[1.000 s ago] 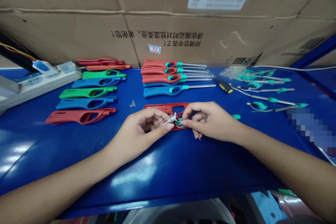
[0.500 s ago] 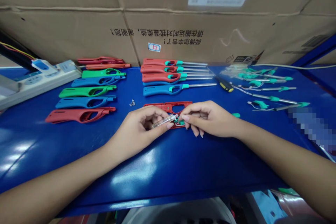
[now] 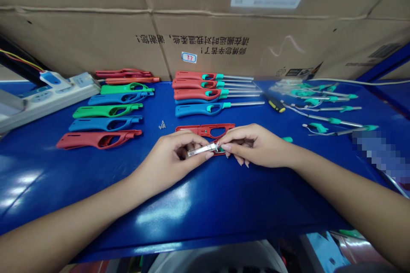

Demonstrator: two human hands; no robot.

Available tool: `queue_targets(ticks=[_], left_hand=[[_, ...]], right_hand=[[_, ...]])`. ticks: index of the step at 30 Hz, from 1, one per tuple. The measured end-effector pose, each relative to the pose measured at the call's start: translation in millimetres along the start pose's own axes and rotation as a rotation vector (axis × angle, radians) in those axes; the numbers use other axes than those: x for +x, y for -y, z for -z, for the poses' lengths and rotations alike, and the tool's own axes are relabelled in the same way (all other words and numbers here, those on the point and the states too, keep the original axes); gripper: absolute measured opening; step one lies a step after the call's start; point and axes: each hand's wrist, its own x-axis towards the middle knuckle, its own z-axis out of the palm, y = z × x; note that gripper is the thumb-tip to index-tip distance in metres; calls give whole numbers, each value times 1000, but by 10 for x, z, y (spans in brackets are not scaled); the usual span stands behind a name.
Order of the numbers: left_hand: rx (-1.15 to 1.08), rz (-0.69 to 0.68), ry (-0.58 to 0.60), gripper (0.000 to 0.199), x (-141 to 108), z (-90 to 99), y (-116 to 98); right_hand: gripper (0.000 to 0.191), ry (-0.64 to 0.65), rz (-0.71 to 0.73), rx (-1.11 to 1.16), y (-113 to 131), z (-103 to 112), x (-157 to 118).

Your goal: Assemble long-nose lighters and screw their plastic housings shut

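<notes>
Left fingers [image 3: 197, 161] pinch a clear tube [image 3: 201, 150], its long axis pointing right, toward the pressed-together right fingers [image 3: 238, 149].

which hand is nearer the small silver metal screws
Left. The left hand is just on the near side of the small silver metal screws; the right hand is farther off to their right.

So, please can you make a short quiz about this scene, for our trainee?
1. Which hand's fingers and thumb hold the body of the clear slim tube?
2. True or false: the black-and-yellow screwdriver lies to the left of the small silver screws.
3. Fill in: the plastic lighter with a silver metal barrel lying nearest the person is coloured ____.

Key: 1. the left hand; 2. false; 3. blue.
</notes>
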Motion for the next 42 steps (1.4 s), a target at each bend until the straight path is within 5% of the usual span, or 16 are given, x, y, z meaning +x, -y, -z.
queue_targets(ticks=[42], left_hand=[[13, 1, 14, 20, -12, 4, 14]], right_hand=[[24, -69, -27, 78, 26, -10, 18]])
